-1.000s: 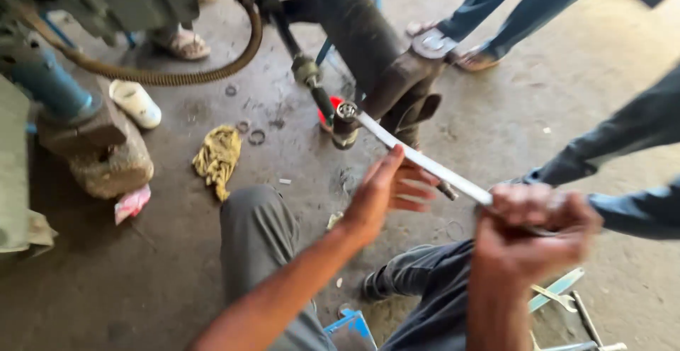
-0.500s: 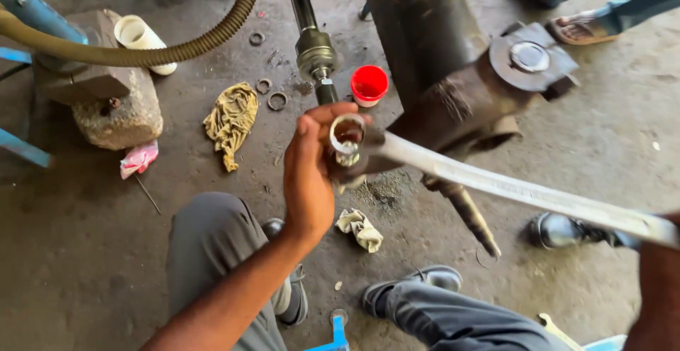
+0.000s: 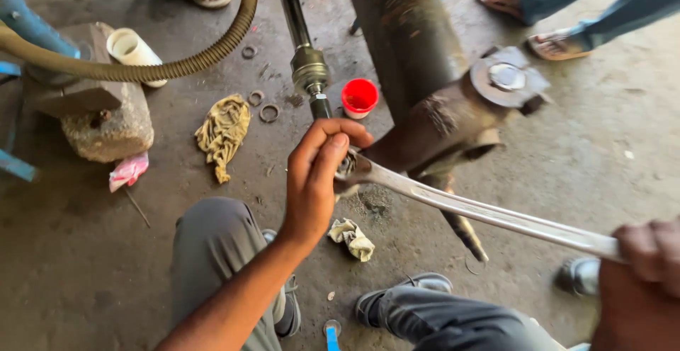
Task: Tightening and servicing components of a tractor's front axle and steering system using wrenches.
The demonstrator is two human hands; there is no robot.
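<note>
Silver-grey steel wrench (image 3: 489, 213), long and flat, crossing the frame from lower right up to centre. At the lower right edge, right hand (image 3: 648, 252) closed around the handle end, likely for leverage. At centre, left hand (image 3: 319, 177) curled over the wrench head, seemingly steadying it on the rod end (image 3: 312, 75). Farther up: small crumpled rag (image 3: 352, 238), yellow cloth (image 3: 223, 131), red cap (image 3: 360, 97), rusty axle housing (image 3: 460, 110), ribbed hose (image 3: 142, 68).

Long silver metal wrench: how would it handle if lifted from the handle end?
The long silver metal wrench looks like solid steel, so probably stiff and heavy for its size. Held far out by the right hand, it would likely sag head-down. Its polished shaft may be slippery.
</note>
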